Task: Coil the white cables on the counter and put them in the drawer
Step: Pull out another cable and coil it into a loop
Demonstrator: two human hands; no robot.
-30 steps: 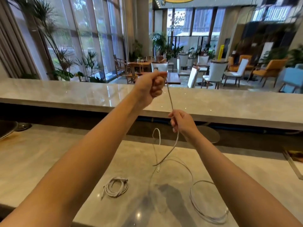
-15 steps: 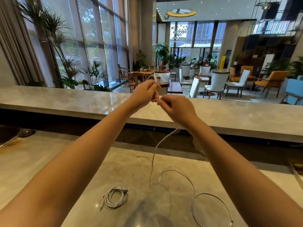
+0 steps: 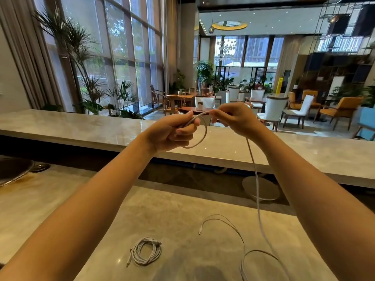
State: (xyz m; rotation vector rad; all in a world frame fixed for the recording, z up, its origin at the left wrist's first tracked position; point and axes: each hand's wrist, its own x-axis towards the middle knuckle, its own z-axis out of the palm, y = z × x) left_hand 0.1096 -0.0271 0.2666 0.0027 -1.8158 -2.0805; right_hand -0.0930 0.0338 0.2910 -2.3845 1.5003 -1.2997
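Both hands are raised above the marble counter [image 3: 166,211]. My left hand [image 3: 172,131] grips one loop of a long white cable [image 3: 256,179]. My right hand [image 3: 236,117] pinches the same cable just to the right, at the top of the loop. From there the cable hangs down to the counter and trails into loose curves near the front right, with its plug end [image 3: 200,232] lying free. A second white cable [image 3: 146,250], coiled into a small bundle, lies on the counter at the front centre. No drawer is in view.
A raised marble bar ledge [image 3: 81,128] runs across behind the counter. A metal basin rim [image 3: 14,171] sits at the far left. A round white disc [image 3: 261,188] lies in the gap below the ledge. Lounge chairs and plants stand beyond.
My right hand rose from low on the cable up to my left hand, then moved slightly right. One loop now hangs from my left hand. The slack on the counter was drawn upward.
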